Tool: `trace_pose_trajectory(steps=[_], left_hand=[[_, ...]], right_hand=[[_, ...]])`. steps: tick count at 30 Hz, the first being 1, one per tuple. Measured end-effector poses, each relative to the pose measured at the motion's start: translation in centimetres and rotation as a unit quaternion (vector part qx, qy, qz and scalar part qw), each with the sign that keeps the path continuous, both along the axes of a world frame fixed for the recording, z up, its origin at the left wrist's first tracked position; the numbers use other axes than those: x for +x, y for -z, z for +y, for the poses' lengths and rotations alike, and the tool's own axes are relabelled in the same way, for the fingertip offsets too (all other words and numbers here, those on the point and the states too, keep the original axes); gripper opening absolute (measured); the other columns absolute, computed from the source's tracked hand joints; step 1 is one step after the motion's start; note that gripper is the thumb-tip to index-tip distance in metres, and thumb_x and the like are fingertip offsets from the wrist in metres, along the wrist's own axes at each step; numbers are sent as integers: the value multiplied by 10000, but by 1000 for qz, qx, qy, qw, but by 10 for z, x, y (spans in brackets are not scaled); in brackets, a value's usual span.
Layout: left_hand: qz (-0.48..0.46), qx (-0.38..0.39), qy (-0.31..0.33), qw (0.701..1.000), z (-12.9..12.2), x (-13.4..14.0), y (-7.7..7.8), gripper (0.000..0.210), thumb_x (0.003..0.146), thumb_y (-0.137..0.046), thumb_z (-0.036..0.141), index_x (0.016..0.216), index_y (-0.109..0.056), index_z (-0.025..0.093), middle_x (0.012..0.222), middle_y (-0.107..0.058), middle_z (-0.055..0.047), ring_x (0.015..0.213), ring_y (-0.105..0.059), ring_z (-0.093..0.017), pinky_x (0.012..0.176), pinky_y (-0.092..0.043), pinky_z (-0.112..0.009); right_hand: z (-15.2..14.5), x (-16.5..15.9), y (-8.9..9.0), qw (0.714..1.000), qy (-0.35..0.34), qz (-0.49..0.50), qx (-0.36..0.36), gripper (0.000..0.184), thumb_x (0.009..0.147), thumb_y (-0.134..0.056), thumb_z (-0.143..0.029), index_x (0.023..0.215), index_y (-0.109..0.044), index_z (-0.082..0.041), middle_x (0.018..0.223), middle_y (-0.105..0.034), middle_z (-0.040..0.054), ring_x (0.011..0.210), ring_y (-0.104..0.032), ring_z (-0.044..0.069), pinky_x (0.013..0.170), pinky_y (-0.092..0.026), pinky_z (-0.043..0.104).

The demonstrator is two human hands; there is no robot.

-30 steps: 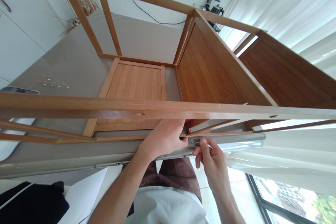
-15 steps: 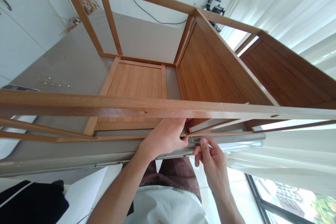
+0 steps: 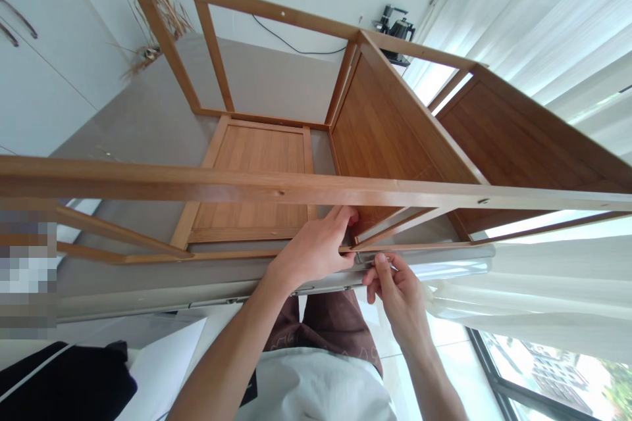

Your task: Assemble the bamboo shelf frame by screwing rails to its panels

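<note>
A wooden frame with slats and panels stands on a grey table in front of me. My left hand reaches under its near upper rail and is closed around the thin lower rail, thumb on my side. Just right of it, my right hand pinches a thin metal hex key between thumb and fingers. The short end of the key meets the near face of the lower rail, close to my left thumb; the fastener there is too small to make out.
A loose wooden panel lies flat inside the frame on the grey tabletop. Upright panels divide the frame's right side. A coffee maker stands behind. Black cloth lies at lower left, white curtains hang at right.
The view has shifted slightly, so the frame's top rail sits a little higher. Both hands keep their places at the lower rail, with the right fingers barely moved.
</note>
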State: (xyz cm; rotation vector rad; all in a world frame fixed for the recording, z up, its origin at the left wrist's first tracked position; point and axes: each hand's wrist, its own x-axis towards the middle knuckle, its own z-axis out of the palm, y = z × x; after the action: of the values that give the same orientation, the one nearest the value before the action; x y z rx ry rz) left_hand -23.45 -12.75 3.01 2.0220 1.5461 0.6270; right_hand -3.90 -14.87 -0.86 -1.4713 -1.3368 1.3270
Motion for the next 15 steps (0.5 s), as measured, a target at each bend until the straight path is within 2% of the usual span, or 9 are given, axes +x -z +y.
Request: trace_pose_trajectory(steps=[7,15], left_hand=[[-9,18,-3,1000,-1,2,0,438,789,-677,255,1143,-421,229,890,-592,16,739,-639,-187,610,-404,-281],[-8,-9,-11,1000,0,3,-2,435,793,-675,260,1158,-440,238,869,-597,20,726,-637,-189,613,-418,-281]], right_hand=[[-3,0,3,999,0,-5,35,415,932,-544,-604,849,-561,-197,655,-673,-2,459,-568,103,493,-418,223],[-6,-3,1,1000,0,13,28,400,955,-516,-583,824,-540,-206,660,-675,-4,469,-586,108,493,-433,223]])
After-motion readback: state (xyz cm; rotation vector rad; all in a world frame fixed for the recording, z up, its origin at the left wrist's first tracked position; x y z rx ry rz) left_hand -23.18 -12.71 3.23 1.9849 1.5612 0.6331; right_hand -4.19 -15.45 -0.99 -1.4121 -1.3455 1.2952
